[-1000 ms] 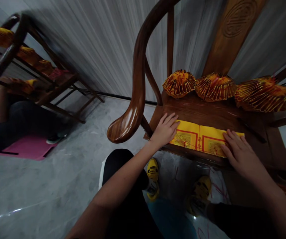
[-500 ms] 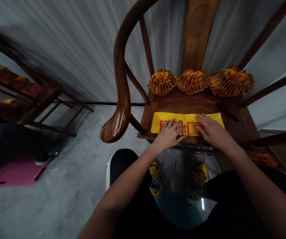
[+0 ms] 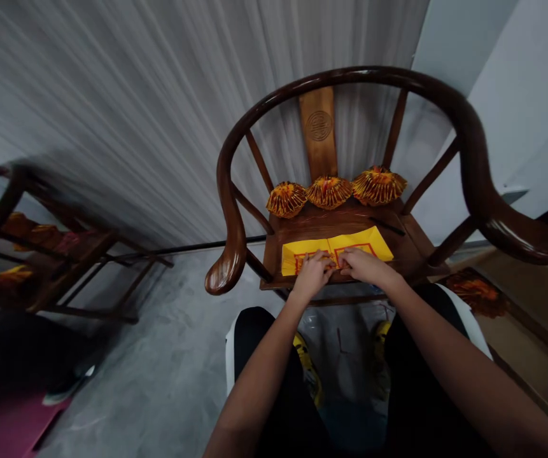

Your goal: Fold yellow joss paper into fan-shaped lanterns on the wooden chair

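Yellow paper with red printed frames (image 3: 364, 240) lies across the front of the wooden chair seat (image 3: 350, 219), a crease down its middle. On its near edge, left of the crease, is my left hand (image 3: 312, 273), its fingers bent and touching the paper. Close beside it, right of the crease, my right hand (image 3: 362, 264) has its fingers curled on the same edge. Both sets of fingertips nearly meet; whether they pinch the paper is too small to tell. Behind stand three pleated orange-gold bundles (image 3: 330, 192) in a row.
The chair's curved armrest (image 3: 228, 267) rises around the seat. At the left, a person's dark-clothed leg (image 3: 20, 356) is beside another chair (image 3: 77, 254) holding orange bundles. A further pleated bundle (image 3: 477, 292) lies at the right. A thin dark stick (image 3: 388, 226) rests on the seat.
Both hands have come closer together at the paper's middle, and their spread fingers have curled. The view has shifted, showing the whole chair back.
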`<move>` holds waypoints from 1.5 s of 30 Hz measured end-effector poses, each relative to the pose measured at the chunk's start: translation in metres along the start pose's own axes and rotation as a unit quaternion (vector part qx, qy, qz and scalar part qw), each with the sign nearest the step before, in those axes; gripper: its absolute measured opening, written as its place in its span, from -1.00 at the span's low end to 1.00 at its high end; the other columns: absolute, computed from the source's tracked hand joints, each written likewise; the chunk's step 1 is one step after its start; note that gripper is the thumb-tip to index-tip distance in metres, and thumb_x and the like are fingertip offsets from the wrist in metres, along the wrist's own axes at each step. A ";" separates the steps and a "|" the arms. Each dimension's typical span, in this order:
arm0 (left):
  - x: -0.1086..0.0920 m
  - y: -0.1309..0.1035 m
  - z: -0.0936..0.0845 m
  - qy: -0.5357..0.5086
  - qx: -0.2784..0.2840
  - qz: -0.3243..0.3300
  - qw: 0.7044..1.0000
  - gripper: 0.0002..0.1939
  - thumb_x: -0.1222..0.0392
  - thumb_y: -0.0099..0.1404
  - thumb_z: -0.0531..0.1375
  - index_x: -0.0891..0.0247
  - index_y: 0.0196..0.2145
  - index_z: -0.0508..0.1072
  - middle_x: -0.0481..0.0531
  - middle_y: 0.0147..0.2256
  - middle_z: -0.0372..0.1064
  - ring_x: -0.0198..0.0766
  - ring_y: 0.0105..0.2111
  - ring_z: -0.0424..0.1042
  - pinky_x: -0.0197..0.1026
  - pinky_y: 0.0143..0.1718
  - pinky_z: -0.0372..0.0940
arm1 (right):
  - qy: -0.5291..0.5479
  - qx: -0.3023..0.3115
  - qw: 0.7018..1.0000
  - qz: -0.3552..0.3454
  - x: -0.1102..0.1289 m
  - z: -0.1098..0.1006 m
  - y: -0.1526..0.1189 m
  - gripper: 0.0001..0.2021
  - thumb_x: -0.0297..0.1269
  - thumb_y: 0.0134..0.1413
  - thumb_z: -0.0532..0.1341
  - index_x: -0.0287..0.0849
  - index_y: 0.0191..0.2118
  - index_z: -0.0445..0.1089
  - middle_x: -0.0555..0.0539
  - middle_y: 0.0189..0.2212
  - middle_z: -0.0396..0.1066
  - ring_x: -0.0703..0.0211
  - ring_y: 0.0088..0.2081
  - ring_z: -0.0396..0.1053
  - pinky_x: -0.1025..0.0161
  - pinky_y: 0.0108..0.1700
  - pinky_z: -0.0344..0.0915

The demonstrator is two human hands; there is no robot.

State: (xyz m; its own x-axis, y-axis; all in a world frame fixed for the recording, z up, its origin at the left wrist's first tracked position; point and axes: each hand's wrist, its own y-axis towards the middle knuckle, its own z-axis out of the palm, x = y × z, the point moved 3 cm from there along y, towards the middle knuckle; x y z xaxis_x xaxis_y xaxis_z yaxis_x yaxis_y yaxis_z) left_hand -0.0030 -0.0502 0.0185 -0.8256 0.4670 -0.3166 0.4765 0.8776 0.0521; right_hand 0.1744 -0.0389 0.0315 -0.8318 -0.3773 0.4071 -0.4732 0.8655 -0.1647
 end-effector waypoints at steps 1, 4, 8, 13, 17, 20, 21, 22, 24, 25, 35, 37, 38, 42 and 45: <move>-0.001 0.001 -0.001 0.000 -0.002 -0.002 1.000 -0.84 0.22 0.55 0.29 0.17 0.01 0.66 0.13 0.22 0.53 -0.01 0.26 0.52 0.18 0.44 0.25 | 0.008 0.000 1.000 0.008 0.001 -0.001 -0.001 -0.89 -0.42 0.34 0.34 -0.18 -0.08 0.60 -0.22 -0.03 0.66 -0.04 0.04 0.59 0.24 0.02 0.36; -0.001 0.003 -0.003 -0.001 -0.006 -0.004 1.000 -0.88 0.28 0.53 0.31 0.18 -0.05 0.66 0.11 0.12 0.58 -0.03 0.15 0.59 0.10 0.35 0.33 | 0.032 0.001 0.999 0.031 0.003 -0.005 -0.002 -0.84 -0.50 0.35 0.27 -0.18 -0.13 0.61 -0.16 -0.14 0.70 0.08 -0.11 0.62 0.32 -0.14 0.32; 0.002 0.009 -0.008 -0.012 -0.008 -0.002 1.000 -0.93 0.31 0.51 0.31 0.23 -0.10 0.62 0.13 0.02 0.60 -0.05 0.06 0.61 -0.02 0.22 0.41 | 0.049 -0.016 0.997 0.052 0.003 -0.016 -0.003 -0.79 -0.54 0.34 0.25 -0.18 -0.11 0.63 -0.17 -0.06 0.70 0.11 -0.03 0.62 0.36 -0.10 0.28; 0.006 0.019 -0.013 -0.024 -0.004 -0.011 1.000 -0.91 0.33 0.45 0.33 0.24 -0.10 0.55 0.18 0.01 0.54 -0.02 0.04 0.58 -0.03 0.17 0.41 | 0.049 -0.025 0.997 0.059 -0.004 -0.023 0.001 -0.86 -0.33 0.33 0.39 -0.13 -0.03 0.61 -0.15 0.02 0.67 0.05 0.04 0.59 0.34 -0.09 0.27; 0.003 0.018 -0.015 -0.030 0.001 -0.027 0.999 -0.90 0.36 0.41 0.31 0.20 -0.20 0.50 0.15 -0.03 0.51 -0.02 0.03 0.56 -0.04 0.16 0.40 | 0.027 -0.017 0.998 0.053 -0.003 -0.020 0.003 -0.62 -0.32 0.11 0.56 -0.17 0.04 0.57 -0.22 0.16 0.59 -0.04 0.17 0.53 0.31 -0.04 0.27; 0.000 0.017 -0.014 -0.033 0.004 -0.043 0.999 -0.89 0.36 0.41 0.29 0.20 -0.26 0.47 0.16 -0.05 0.49 -0.01 -0.01 0.56 -0.04 0.14 0.42 | 0.019 -0.010 0.999 0.048 -0.001 -0.019 0.003 -0.78 -0.44 0.21 0.43 -0.18 -0.03 0.58 -0.23 0.10 0.61 -0.04 0.10 0.56 0.28 -0.08 0.26; 0.000 0.017 -0.013 -0.035 0.006 -0.046 0.998 -0.89 0.36 0.41 0.28 0.20 -0.28 0.46 0.16 -0.05 0.48 -0.01 -0.01 0.56 -0.04 0.14 0.42 | 0.020 -0.006 0.999 0.047 -0.001 -0.019 0.003 -0.83 -0.46 0.25 0.37 -0.18 -0.06 0.60 -0.22 0.04 0.64 -0.03 0.05 0.57 0.27 -0.12 0.25; -0.001 0.017 -0.013 -0.037 0.008 -0.047 0.998 -0.88 0.37 0.41 0.28 0.20 -0.29 0.46 0.17 -0.05 0.48 -0.01 -0.02 0.56 -0.04 0.14 0.42 | 0.022 -0.002 0.999 0.045 -0.002 -0.019 0.003 -0.86 -0.48 0.28 0.33 -0.18 -0.10 0.60 -0.21 -0.02 0.66 -0.01 -0.01 0.59 0.27 -0.15 0.24; -0.001 0.017 -0.013 -0.043 0.013 -0.045 0.998 -0.86 0.39 0.40 0.28 0.20 -0.30 0.47 0.16 -0.06 0.48 -0.02 -0.01 0.56 -0.04 0.15 0.42 | 0.030 0.005 0.999 0.043 -0.005 -0.019 0.004 -0.84 -0.50 0.28 0.28 -0.17 -0.17 0.61 -0.17 -0.13 0.68 0.03 -0.11 0.59 0.27 -0.21 0.22; -0.002 0.017 -0.014 -0.046 0.016 -0.043 0.998 -0.86 0.40 0.39 0.28 0.20 -0.30 0.47 0.16 -0.07 0.49 -0.02 -0.01 0.56 -0.05 0.16 0.42 | 0.034 0.008 0.999 0.041 -0.007 -0.018 0.005 -0.84 -0.50 0.27 0.28 -0.17 -0.19 0.62 -0.16 -0.15 0.68 0.05 -0.13 0.59 0.27 -0.22 0.21; -0.003 0.012 -0.010 -0.108 0.042 -0.025 0.993 -0.87 0.41 0.30 0.36 0.20 -0.33 0.59 0.13 0.06 0.49 0.02 0.09 0.54 0.09 0.30 0.38 | 0.071 0.015 0.997 -0.001 -0.020 -0.008 0.012 -0.79 -0.46 0.22 0.39 -0.18 -0.03 0.56 -0.14 -0.06 0.64 0.10 -0.06 0.54 0.33 -0.17 0.21; -0.003 0.012 -0.008 -0.122 0.044 -0.027 0.991 -0.87 0.41 0.27 0.37 0.21 -0.35 0.61 0.14 0.14 0.44 0.04 0.17 0.51 0.12 0.35 0.34 | 0.066 0.004 0.998 -0.020 -0.019 -0.005 0.012 -0.72 -0.43 0.16 0.46 -0.18 -0.01 0.57 -0.16 -0.02 0.61 0.07 -0.03 0.52 0.32 -0.15 0.21; -0.003 0.011 -0.007 -0.127 0.047 -0.027 0.990 -0.88 0.41 0.27 0.37 0.21 -0.35 0.62 0.14 0.18 0.43 0.05 0.19 0.50 0.13 0.37 0.32 | 0.063 -0.003 0.998 -0.027 -0.019 -0.004 0.012 -0.74 -0.44 0.15 0.46 -0.18 -0.03 0.58 -0.17 -0.03 0.61 0.06 -0.03 0.52 0.31 -0.14 0.21; -0.001 0.010 -0.005 -0.134 0.048 -0.029 0.989 -0.90 0.36 0.25 0.40 0.20 -0.38 0.64 0.13 0.22 0.41 0.09 0.23 0.47 0.16 0.42 0.27 | 0.082 0.000 0.996 -0.032 -0.020 -0.002 0.015 -0.86 -0.53 0.20 0.37 -0.17 -0.19 0.62 -0.10 -0.17 0.64 0.13 -0.13 0.51 0.30 -0.16 0.18; 0.001 0.007 -0.003 -0.140 0.048 -0.024 0.989 -0.90 0.37 0.22 0.41 0.19 -0.39 0.65 0.10 0.25 0.40 0.08 0.24 0.47 0.17 0.44 0.25 | 0.127 0.018 0.991 -0.028 -0.021 -0.003 0.015 -0.90 -0.48 0.23 0.38 -0.15 -0.21 0.64 -0.04 -0.24 0.65 0.19 -0.21 0.50 0.31 -0.21 0.15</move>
State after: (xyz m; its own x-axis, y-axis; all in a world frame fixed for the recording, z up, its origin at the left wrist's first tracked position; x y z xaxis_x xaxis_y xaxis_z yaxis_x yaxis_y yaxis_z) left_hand -0.0012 -0.0429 0.0218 -0.7382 0.3649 -0.5674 0.4758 0.8779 -0.0545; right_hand 0.1851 -0.0171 0.0230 -0.7058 -0.3255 0.6292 -0.5307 0.8313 -0.1653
